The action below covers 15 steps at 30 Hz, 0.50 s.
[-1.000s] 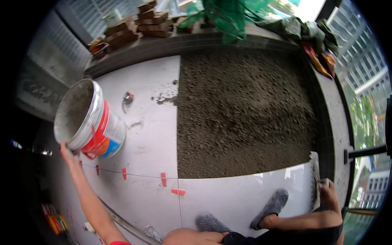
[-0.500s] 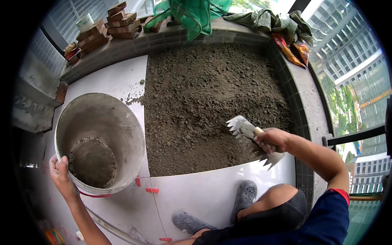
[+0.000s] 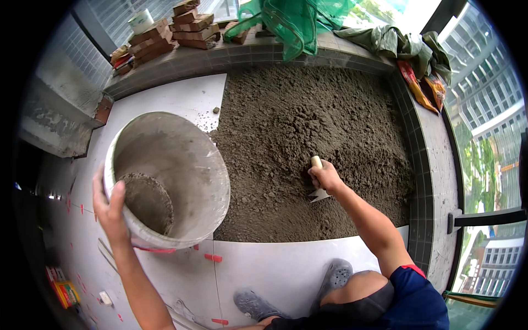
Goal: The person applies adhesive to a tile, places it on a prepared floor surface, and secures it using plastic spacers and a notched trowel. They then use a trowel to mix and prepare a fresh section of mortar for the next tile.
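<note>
My left hand [image 3: 110,206] grips the near-left rim of a large whitish bucket [image 3: 192,165], thumb on the rim and fingers round the outside. The bucket leans with its mouth facing me; grey residue coats its inside and bottom. My right hand [image 3: 325,177] is closed round the pale handle of a notched trowel [image 3: 315,161]. Its metal blade is mostly hidden behind the hand, with a pointed corner showing against the mortar. Beneath it spreads a bed of crumbly grey-brown mortar [image 3: 264,159], with a clumpy heap beyond the hand.
White floor tiles [image 3: 286,264] border the mortar, with red spacers [image 3: 213,258] at their joints. A dark-tiled ledge runs behind and right, bearing stacked bricks [image 3: 195,27], green netting [image 3: 289,27], a grey-green cloth [image 3: 385,44] and orange bags [image 3: 421,88]. My grey clogs [image 3: 256,304] stand on the tiles.
The trowel has gone from above the mortar's near right down to its surface, further left. The bucket has shifted right, its rim now overlapping the mortar's left edge. A clumpy heap shows in the mortar.
</note>
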### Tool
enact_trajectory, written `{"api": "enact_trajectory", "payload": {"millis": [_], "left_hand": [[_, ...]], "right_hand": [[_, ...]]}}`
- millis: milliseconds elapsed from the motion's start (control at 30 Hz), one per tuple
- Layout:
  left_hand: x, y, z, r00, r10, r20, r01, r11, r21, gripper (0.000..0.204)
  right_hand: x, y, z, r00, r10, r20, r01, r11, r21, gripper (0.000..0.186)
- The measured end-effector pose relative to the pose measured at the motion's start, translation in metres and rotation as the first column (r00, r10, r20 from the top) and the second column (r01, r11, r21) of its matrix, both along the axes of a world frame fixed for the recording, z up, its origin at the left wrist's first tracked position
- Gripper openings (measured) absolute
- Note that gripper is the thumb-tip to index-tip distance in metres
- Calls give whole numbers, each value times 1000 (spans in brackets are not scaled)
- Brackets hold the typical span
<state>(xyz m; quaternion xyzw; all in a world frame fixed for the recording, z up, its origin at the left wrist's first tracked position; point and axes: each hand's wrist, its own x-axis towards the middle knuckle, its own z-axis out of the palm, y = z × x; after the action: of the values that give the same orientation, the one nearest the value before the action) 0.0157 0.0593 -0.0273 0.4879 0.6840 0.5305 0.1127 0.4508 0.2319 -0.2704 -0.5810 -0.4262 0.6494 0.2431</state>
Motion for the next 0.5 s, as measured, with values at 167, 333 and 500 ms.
{"api": "enact_trajectory", "payload": {"millis": [167,333,500], "left_hand": [[39,27,-9,994,100,-37,-101,995,-16,62],[66,42,-10,996,-6,91,0,998,61,62],[65,43,-18,999,28,-32,-26,998,59,60]], "right_hand": [[-13,-27,26,996,-92,21,93,995,-21,15],[-24,-42,71,975,18,219,-32,998,61,20],[-115,-71,136,773,293,563,-530,786,318,39]]}}
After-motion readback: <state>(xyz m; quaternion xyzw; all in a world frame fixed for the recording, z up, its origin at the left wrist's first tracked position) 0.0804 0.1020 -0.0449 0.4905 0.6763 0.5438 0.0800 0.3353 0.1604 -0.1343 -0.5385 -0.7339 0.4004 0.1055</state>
